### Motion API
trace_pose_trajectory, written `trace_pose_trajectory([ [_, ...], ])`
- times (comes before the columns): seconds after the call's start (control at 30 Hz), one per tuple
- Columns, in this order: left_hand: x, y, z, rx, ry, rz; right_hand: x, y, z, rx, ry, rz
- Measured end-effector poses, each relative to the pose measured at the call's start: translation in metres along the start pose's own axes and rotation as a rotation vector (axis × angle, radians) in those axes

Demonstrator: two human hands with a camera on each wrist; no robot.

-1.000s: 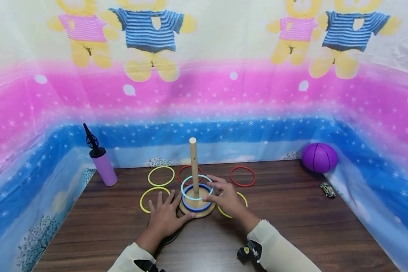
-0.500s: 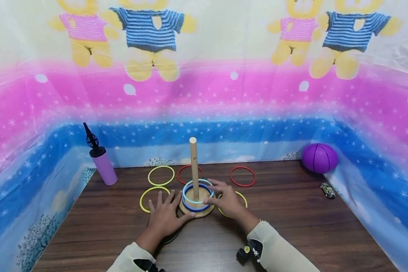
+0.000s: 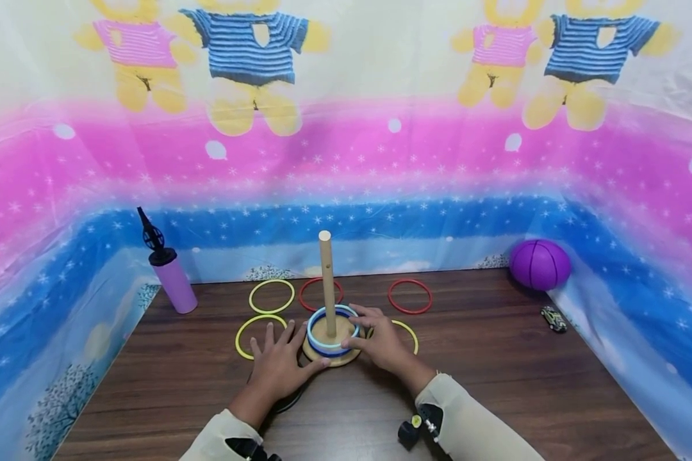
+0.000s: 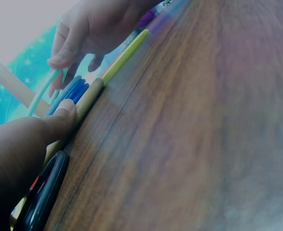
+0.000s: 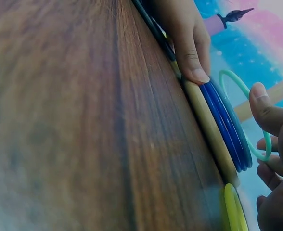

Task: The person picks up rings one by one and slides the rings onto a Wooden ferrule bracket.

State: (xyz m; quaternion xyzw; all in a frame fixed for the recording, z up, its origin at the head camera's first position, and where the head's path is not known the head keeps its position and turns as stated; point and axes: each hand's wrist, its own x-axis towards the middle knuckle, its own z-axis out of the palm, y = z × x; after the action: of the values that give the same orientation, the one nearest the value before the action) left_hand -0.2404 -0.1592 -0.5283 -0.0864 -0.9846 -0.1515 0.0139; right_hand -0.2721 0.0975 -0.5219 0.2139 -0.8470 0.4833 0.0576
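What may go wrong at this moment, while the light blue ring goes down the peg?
1. The right hand holds the light blue ring tilted above the blue rings; it may catch on the peg.
2. Only the left hand steadies the wooden base, with its thumb on the rim; a push might slide it.
3. The right wrist lies over a yellow ring and could drag it.

Dark brown wood-grain table (image 3: 496, 384). Pale wood peg (image 3: 325, 282) & base (image 3: 334, 357); light turquoise ring (image 3: 323, 342) over dark blue rings (image 5: 225, 125). Loose rings: 3 yellow (image 3: 271, 296), 2 red (image 3: 410, 296). Purple ball (image 3: 539, 264), lilac pump (image 3: 175, 285) w/ black top. Backdrop (image 3: 380, 160) pink/blue bands, white stars, yellow bears in striped tops
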Motion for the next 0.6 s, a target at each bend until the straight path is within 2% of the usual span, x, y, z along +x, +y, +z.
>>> trace_pose_trajectory([
  [0.3, 0.0004, -0.0004, 0.0012, 0.004, 0.008, 0.005, -0.0011, -0.0011, -0.001, -0.022, -0.036, 0.016],
  [0.6, 0.0007, -0.0001, 0.0019, 0.01, 0.012, 0.003, -0.0025, 0.0017, -0.0016, -0.052, -0.067, -0.007],
])
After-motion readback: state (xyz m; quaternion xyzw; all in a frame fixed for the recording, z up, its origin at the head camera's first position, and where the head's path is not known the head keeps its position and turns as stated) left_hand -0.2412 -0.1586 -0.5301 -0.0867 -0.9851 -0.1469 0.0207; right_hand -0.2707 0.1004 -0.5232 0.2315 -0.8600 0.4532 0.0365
